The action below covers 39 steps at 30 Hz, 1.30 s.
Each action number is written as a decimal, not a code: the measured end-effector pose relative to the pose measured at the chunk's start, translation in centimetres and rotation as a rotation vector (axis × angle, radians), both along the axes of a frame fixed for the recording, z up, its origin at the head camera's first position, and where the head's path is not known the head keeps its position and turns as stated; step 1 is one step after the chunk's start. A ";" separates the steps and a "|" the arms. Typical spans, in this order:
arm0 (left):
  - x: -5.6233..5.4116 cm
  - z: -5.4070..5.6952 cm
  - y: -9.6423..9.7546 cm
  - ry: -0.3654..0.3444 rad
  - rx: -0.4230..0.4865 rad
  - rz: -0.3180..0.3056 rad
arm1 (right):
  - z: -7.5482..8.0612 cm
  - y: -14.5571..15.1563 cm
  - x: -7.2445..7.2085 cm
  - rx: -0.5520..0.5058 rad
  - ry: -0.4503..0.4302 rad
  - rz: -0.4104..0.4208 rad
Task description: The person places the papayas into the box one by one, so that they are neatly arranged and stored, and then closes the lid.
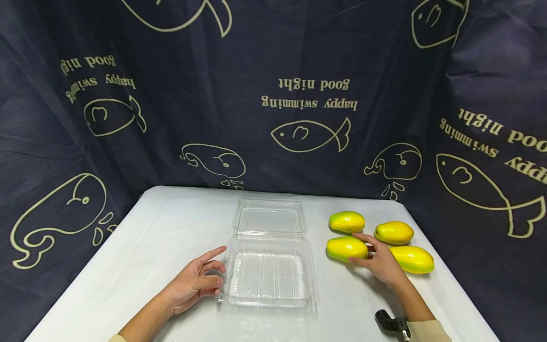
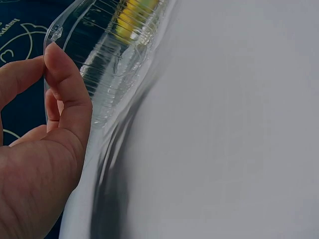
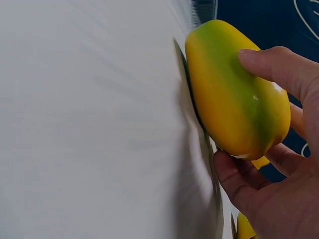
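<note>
An open clear plastic clamshell container (image 1: 269, 301) lies on the white table, its lid (image 1: 270, 232) folded back toward the far side. My left hand (image 1: 194, 285) is at the left rim of its base; in the left wrist view, thumb and finger pinch the edge of the clear plastic (image 2: 92, 74). On the right, my right hand (image 1: 382, 263) grips a yellow-green papaya (image 1: 345, 249) from its right end. The right wrist view shows the thumb on one side of this papaya (image 3: 234, 94) and fingers round its end.
Another papaya (image 1: 347, 222) lies just behind the held one. Two more, one papaya (image 1: 394, 232) farther back and one papaya (image 1: 413, 260) partly behind the right hand, lie near the table's right edge. Dark fish-print cloth (image 1: 307, 166) surrounds the table (image 1: 141, 247).
</note>
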State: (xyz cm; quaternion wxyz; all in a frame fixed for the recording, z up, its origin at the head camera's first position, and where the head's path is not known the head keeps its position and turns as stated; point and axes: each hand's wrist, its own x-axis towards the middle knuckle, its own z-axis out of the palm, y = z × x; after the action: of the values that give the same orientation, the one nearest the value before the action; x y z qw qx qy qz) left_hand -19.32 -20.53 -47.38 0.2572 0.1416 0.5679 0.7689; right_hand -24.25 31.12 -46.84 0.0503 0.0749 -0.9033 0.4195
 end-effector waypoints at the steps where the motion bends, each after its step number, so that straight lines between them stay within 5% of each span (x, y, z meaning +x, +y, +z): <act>1: 0.0 0.0 0.0 0.000 0.000 0.001 | 0.0 0.0 0.0 0.000 0.000 -0.002; 39: -0.2 -0.1 0.1 -0.018 -0.010 -0.004 | -0.5 -0.3 0.4 -0.036 -0.044 -0.031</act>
State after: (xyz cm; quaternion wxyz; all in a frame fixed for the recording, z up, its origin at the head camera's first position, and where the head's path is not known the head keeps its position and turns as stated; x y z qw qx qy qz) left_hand -19.57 -20.41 -47.53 0.2646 0.1347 0.5692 0.7667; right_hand -23.87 30.81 -47.36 0.0380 0.0508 -0.8975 0.4363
